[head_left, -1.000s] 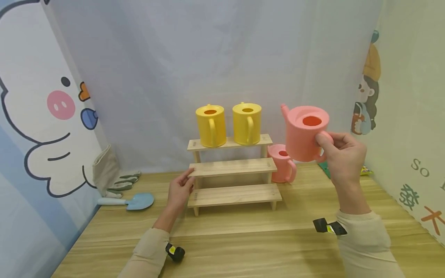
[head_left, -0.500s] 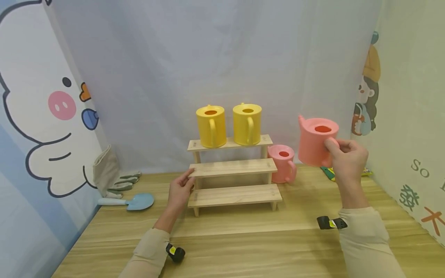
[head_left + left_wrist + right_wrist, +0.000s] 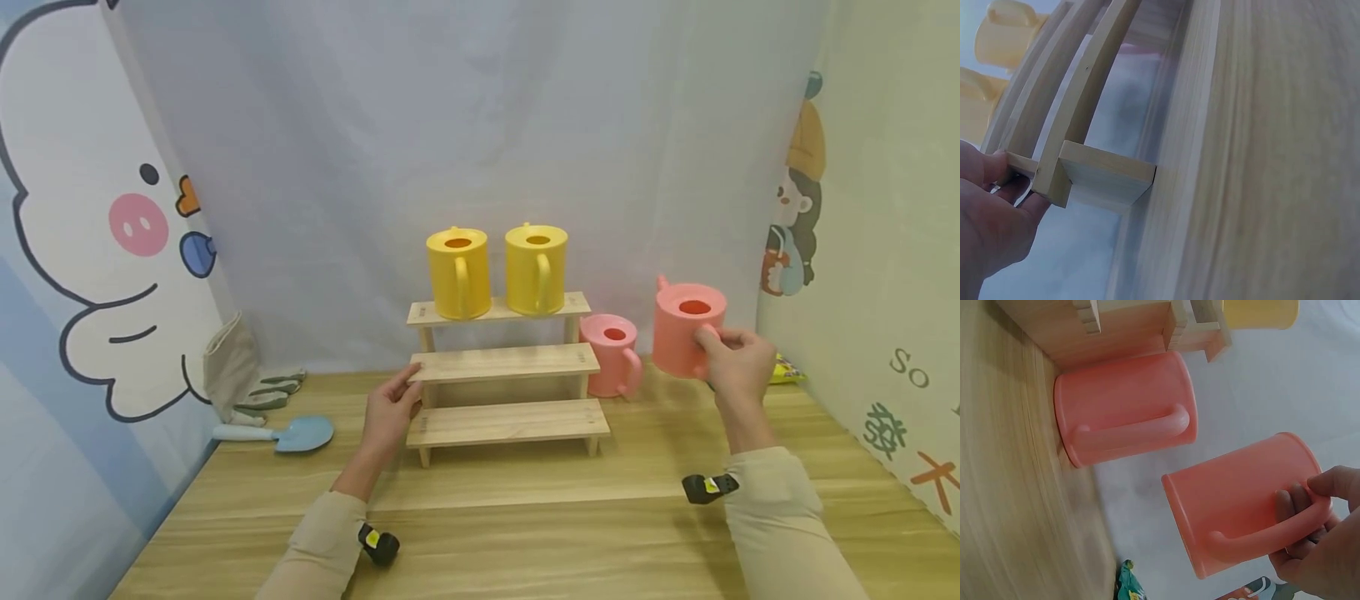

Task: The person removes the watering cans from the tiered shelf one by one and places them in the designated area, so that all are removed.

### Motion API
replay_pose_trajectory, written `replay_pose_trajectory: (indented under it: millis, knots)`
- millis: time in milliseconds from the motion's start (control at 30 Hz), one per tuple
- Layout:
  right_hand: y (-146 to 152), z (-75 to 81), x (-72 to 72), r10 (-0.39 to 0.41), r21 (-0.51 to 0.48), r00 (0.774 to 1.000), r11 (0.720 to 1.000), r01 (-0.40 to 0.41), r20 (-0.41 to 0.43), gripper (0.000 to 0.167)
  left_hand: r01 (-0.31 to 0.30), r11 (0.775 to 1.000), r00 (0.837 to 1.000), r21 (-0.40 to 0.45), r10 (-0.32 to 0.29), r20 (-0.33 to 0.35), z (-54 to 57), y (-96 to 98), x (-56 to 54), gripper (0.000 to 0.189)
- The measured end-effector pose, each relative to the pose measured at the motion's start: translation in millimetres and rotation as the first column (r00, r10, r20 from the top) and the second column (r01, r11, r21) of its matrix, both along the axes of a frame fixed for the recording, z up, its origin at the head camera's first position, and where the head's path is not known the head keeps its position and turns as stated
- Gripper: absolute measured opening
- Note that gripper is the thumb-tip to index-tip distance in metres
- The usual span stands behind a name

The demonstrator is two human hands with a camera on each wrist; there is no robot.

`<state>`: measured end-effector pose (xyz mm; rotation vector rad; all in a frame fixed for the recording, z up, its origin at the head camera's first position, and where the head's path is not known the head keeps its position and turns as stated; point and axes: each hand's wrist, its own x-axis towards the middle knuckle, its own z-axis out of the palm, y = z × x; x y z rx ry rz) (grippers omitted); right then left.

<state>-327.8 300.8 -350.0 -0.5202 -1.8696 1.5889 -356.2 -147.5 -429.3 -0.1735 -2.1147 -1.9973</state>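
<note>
My right hand (image 3: 742,367) grips the handle of a pink watering can (image 3: 678,337), held upright above the table on the right. In the right wrist view its fingers (image 3: 1300,497) curl through the handle. A second pink watering can (image 3: 603,354) stands on the table right beside a three-step wooden stand (image 3: 502,360). My left hand (image 3: 390,408) holds the left end of the stand's middle step, thumb above and fingers below in the left wrist view. Two yellow watering cans, a left one (image 3: 450,279) and a right one (image 3: 525,271), stand on the top step.
A blue hand trowel (image 3: 300,434) and grey-green gloves (image 3: 232,362) lie at the left of the wooden table (image 3: 480,533). A green and yellow packet (image 3: 786,369) lies behind my right hand. Cloth walls enclose the back and sides.
My right hand has carried the pink watering can down and away toward the back right, now beside the standing pink one. My left hand stays on the stand.
</note>
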Motion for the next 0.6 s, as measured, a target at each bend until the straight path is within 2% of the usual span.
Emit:
replay_pose_trajectory:
  millis: [200,400,600]
  knots:
    - [4,-12.7,-7.2,0.03,0.02,0.999,0.999,-0.031,0.041,0.026,-0.001,1.0,1.0,0.003,0.001,-0.022,-0.3,-1.1,-2.1,0.039]
    - [2,-31.1,-16.5,0.085,0.039,0.987,0.995,-0.091,0.139,0.035,0.001,1.0,1.0,0.001,-0.001,-0.019,-0.2,-2.0,-2.1,0.039]
    - [3,-41.9,-20.3,0.081,0.069,0.981,0.993,-0.095,0.177,0.036,-0.006,1.0,1.0,-0.016,0.006,-0.005,-0.3,-0.4,-2.2,0.039]
